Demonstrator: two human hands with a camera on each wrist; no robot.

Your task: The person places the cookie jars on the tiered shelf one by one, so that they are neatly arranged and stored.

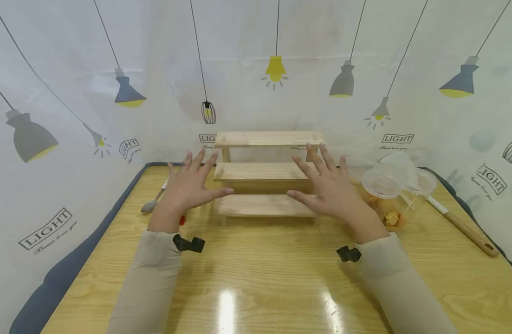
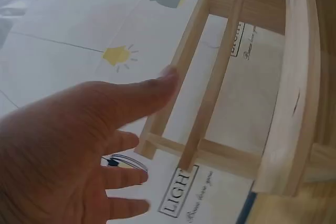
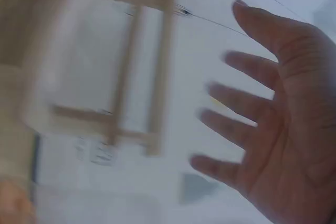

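Observation:
A pale wooden three-tier stand (image 1: 264,171) stands toward the back of the table. My left hand (image 1: 186,188) hovers by its left side with fingers spread and thumb pointing inward. On the opposite side is my right hand (image 1: 328,192), also spread, overlapping the stand's right end in the head view. Neither hand holds anything. In the left wrist view the left hand's thumb (image 2: 152,90) overlaps the top tier. The right wrist view is blurred; there the palm (image 3: 294,145) faces the stand (image 3: 123,77) with a gap between them.
A spoon (image 1: 149,206) with a patterned handle lies left, near a small red item (image 1: 182,220) partly behind the left wrist. At right are clear plastic containers (image 1: 382,184), one holding orange-brown pieces (image 1: 391,218), and a spatula with a wooden handle (image 1: 469,230). A lamp-printed curtain (image 1: 247,74) surrounds the table.

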